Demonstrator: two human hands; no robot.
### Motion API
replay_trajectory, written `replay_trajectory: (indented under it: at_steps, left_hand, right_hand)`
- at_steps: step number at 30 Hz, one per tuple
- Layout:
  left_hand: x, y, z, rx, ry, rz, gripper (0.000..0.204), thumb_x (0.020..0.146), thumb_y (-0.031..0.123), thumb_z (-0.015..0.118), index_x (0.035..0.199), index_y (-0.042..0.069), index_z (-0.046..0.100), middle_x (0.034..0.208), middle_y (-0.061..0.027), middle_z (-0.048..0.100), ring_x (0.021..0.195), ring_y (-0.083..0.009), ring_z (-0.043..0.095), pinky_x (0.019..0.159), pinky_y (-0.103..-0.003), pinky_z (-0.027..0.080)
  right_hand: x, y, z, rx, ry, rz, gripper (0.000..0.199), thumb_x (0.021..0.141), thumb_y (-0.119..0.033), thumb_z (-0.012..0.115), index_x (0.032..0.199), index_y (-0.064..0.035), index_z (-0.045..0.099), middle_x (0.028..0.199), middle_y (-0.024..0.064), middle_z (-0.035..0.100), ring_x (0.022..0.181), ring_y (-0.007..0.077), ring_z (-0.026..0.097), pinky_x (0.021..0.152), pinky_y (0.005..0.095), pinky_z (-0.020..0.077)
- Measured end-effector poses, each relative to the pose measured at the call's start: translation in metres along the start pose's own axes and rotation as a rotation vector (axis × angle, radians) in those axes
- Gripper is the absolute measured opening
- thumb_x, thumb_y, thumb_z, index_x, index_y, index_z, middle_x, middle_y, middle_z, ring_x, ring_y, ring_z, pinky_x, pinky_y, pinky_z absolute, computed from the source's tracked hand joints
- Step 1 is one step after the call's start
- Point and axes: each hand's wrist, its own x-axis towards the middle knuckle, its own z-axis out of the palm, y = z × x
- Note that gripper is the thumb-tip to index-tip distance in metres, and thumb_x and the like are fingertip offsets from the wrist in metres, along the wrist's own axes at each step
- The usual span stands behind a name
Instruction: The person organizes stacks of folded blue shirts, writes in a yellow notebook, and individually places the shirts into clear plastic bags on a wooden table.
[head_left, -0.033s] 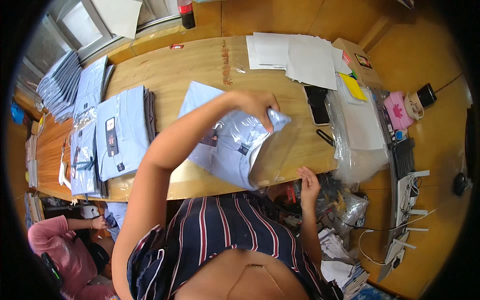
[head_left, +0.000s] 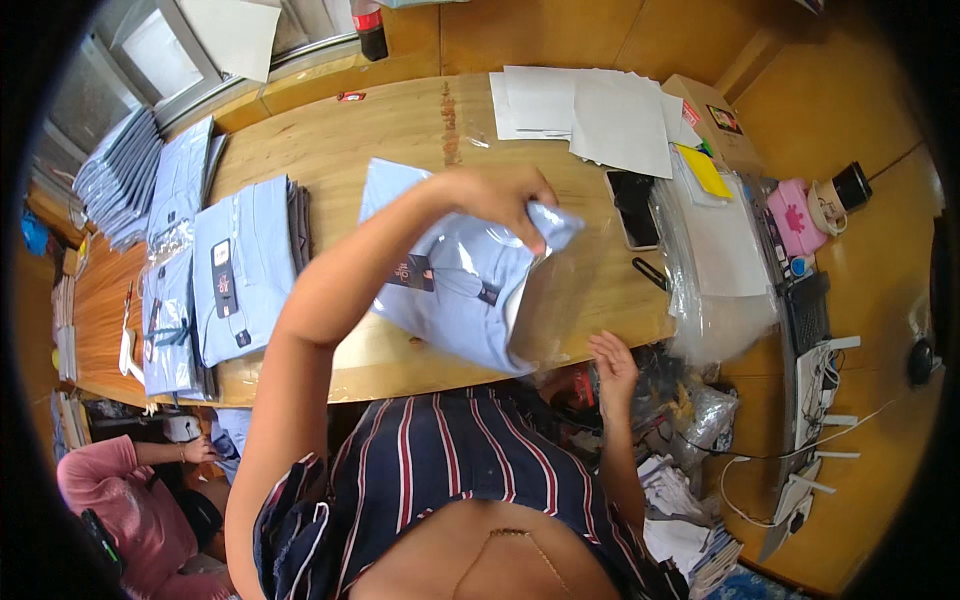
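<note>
A folded light-blue shirt (head_left: 455,318) lies tilted over the table, partly inside a clear plastic bag (head_left: 560,305) whose loose end sticks out to the right. A dark tag hangs on the shirt front. My left hand (head_left: 505,205) reaches across from the left, its fingers closed on the shirt's far right corner and the plastic there. Just off the table's near edge, beside the bag's loose end, is my right hand (head_left: 613,368). Its fingers stretch upward and nothing shows in them.
Stacks of folded blue shirts (head_left: 240,270) stand on the table's left. White paper sheets (head_left: 620,120), a phone (head_left: 633,210) and a pile of clear bags (head_left: 715,260) lie on the right. A person in a pink top (head_left: 130,500) sits at lower left.
My left hand has shifted the shirt and bag slightly to the right. My right hand has barely moved.
</note>
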Motion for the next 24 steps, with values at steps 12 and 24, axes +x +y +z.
replay_trajectory:
  at_steps: [12, 24]
  left_hand:
    - [-0.129, 0.083, -0.035, -0.686, 0.934, 0.086, 0.020, 0.067, 0.006, 0.068, 0.080, 0.001, 0.053, 0.078, -0.0059, 0.060, 0.071, -0.0121, 0.056, 0.068, -0.024, 0.045]
    - [-0.164, 0.016, -0.046, -0.282, 0.956, -0.168, 0.017, 0.073, 0.011, 0.062, 0.084, -0.002, 0.062, 0.080, -0.0070, 0.063, 0.075, -0.0127, 0.058, 0.072, -0.024, 0.044]
  right_hand:
    - [0.081, -0.243, 0.109, 0.250, -0.419, -0.524, 0.041, 0.065, -0.009, 0.069, 0.100, 0.0033, 0.051, 0.091, 0.0139, 0.059, 0.087, 0.0178, 0.055, 0.081, 0.0282, 0.0411]
    - [0.160, -0.226, 0.166, -0.138, -0.434, -0.534, 0.007, 0.071, -0.001, 0.061, 0.077, 0.0025, 0.061, 0.077, 0.0075, 0.062, 0.075, 0.0146, 0.058, 0.070, 0.0240, 0.0438]
